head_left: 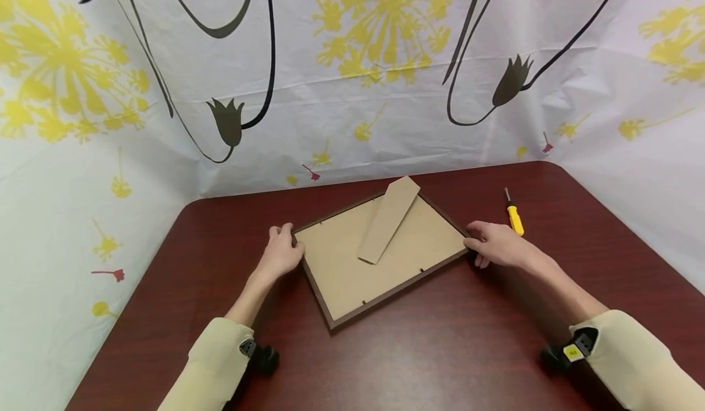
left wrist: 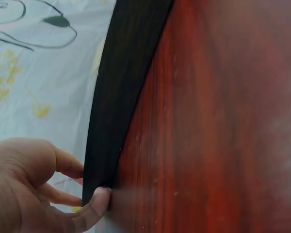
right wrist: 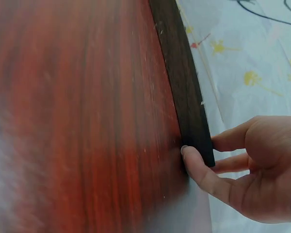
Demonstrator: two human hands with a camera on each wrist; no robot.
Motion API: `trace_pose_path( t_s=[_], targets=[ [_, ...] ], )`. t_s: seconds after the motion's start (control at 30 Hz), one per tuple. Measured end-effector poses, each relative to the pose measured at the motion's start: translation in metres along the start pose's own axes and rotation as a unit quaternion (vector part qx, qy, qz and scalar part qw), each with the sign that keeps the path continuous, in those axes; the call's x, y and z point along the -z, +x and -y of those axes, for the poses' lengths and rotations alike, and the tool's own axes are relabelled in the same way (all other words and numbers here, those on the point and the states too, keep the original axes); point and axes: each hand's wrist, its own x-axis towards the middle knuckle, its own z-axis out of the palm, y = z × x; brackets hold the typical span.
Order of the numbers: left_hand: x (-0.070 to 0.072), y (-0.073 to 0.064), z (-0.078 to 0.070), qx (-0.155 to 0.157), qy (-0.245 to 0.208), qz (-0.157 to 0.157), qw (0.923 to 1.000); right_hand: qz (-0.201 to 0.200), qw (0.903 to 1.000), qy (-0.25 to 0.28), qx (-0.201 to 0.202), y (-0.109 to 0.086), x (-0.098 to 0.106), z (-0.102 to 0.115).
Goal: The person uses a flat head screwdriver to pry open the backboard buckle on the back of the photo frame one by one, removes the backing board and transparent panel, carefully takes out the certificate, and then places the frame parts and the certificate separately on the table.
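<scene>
A picture frame (head_left: 374, 296) lies back side up on the table, turned at an angle, with a dark rim and a tan backing board (head_left: 330, 264). Its tan easel stand (head_left: 390, 220) lies across the backing, the wide end reaching past the far rim. At the left corner my left hand (head_left: 282, 253) holds the frame between thumb and fingers. My right hand (head_left: 498, 243) grips the opposite corner the same way. Each wrist view shows a dark side of the frame with a thumb (left wrist: 101, 200) or thumb (right wrist: 196, 165) at its corner.
A screwdriver with a yellow handle (head_left: 514, 220) lies beyond my right hand. The dark red wooden table (head_left: 418, 350) reaches back to a white sheet (head_left: 352, 123) with printed flowers, which also hangs along both sides.
</scene>
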Motion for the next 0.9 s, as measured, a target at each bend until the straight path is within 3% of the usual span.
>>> trace_pose_path(
  t_s=[0.3,0.43,0.63,0.77,0.9],
  targets=[
    [0.004,0.014,0.012,-0.058,0.001,-0.030,0.9979,-0.019,0.9986,0.045,-0.022,-0.001,-0.004,0.001],
    [0.006,0.012,0.014,-0.066,-0.002,-0.033,0.9973,-0.035,0.9971,0.051,-0.045,0.003,-0.003,-0.003],
    [0.008,0.005,0.015,-0.063,0.003,-0.020,0.9978,-0.092,0.9925,0.029,-0.075,0.011,-0.005,-0.006],
    [0.013,-0.005,0.014,-0.062,-0.015,0.008,0.9979,-0.125,0.9893,0.022,-0.071,0.019,-0.005,-0.009],
    [0.020,-0.015,0.013,-0.065,-0.047,0.077,0.9938,-0.149,0.9869,0.020,-0.059,0.027,-0.004,-0.011]
  ],
)
